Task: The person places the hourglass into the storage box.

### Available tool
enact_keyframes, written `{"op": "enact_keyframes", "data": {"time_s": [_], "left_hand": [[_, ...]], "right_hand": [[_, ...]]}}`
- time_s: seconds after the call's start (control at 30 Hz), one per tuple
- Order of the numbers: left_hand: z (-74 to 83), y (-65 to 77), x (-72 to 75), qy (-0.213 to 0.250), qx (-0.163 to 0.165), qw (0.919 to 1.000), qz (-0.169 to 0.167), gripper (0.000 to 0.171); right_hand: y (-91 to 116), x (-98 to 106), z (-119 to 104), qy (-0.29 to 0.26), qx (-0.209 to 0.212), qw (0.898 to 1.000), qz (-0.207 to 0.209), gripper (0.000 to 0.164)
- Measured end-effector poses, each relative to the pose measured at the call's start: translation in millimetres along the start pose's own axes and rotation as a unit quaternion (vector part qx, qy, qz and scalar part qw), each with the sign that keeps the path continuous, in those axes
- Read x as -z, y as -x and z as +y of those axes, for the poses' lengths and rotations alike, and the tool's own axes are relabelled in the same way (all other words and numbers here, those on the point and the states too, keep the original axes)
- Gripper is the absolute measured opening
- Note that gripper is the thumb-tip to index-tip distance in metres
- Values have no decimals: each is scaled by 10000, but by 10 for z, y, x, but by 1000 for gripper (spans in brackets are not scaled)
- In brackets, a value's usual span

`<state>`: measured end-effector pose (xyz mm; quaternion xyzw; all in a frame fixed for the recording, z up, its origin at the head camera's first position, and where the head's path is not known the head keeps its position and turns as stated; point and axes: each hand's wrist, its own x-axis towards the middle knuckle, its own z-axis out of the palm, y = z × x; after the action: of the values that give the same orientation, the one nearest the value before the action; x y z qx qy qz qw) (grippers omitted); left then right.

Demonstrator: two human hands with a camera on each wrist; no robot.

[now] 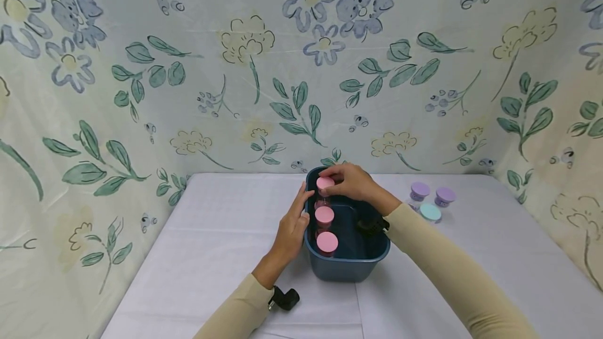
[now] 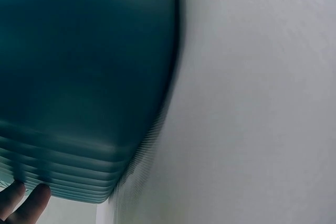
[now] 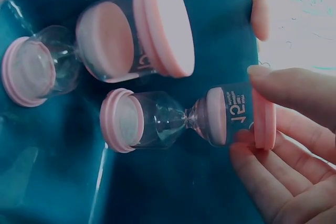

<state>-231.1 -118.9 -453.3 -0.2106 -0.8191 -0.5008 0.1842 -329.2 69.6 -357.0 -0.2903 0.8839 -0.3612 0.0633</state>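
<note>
My right hand [image 1: 352, 182] pinches the pink cap of a sand timer [image 3: 216, 116] between thumb and fingers, at the far left corner inside a dark blue bin [image 1: 341, 270]. The glass holds pink sand, and "15" is printed on it. Two more pink-capped timers stand in a row nearer me along the bin's left wall: a middle timer [image 1: 324, 215] and a front timer [image 1: 327, 243]. My left hand [image 1: 289, 229] rests against the bin's left side, fingers fairly straight. Two of its fingertips [image 2: 37, 198] show beside the ribbed outer wall in the left wrist view.
To the right of the bin, beyond my right forearm, stand two purple-capped timers [image 1: 445, 195] and a turquoise-capped timer [image 1: 431, 212]. A white cloth [image 1: 212, 255] covers the table. Behind it hangs a floral curtain [image 1: 202, 67].
</note>
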Motion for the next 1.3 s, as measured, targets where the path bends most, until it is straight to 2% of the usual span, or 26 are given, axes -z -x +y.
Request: {"op": "enact_keyframes", "data": {"time_s": [0.27, 0.8, 1.3], "left_hand": [[-11, 11, -6, -8, 1, 10000, 15, 52], [21, 14, -1, -7, -16, 10000, 55, 50], [18, 6, -8, -2, 6, 10000, 55, 49]], "right_hand": [[1, -44, 18, 9, 80, 9997, -244, 45], [-17, -83, 83, 437, 3, 9983, -392, 43], [-26, -117, 130, 530, 38, 9969, -586, 41]]}}
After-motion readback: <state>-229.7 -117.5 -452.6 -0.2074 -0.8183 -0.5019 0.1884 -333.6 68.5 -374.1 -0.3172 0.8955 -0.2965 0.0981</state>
